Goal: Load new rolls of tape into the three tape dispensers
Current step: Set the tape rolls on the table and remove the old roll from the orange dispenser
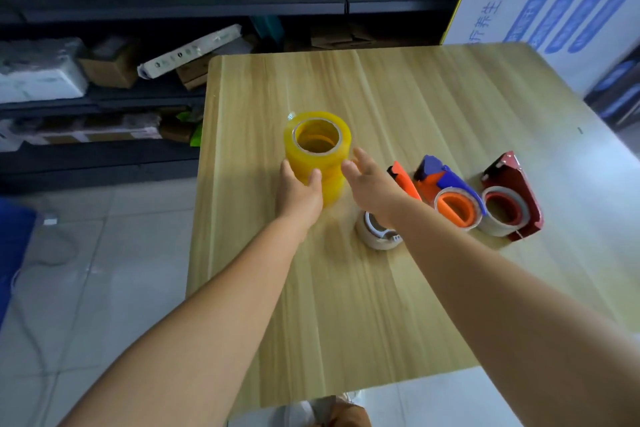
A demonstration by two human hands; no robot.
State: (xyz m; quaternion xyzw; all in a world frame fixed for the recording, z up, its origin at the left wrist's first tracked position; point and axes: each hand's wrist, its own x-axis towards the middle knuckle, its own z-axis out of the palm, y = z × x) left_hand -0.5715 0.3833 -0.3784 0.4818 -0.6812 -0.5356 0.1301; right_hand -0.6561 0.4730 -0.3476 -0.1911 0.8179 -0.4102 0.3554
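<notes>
I have both hands out over the desk (398,97), working on the stack of yellow tape rolls (317,152). The stack stands upright on the left half of the desk, well apart from the far edge. My left hand (299,196) wraps its lower part, thumb on the near face and fingers curled round the left side. My right hand (369,184) is spread, fingers straight, just beside the stack's right flank; I cannot tell whether the fingertips touch it.

To the right lie a small white tape roll (375,234), an orange dispenser (403,180), a blue-and-orange dispenser (450,198) and a dark red dispenser (509,204), the last two each carrying a roll.

I judge this an early stage: the grasp is half made and the stack sits flat on the desk, not lifted. Left to do, as I read it, are closing the right hand on the stack and then lifting it or taking off a roll.
</notes>
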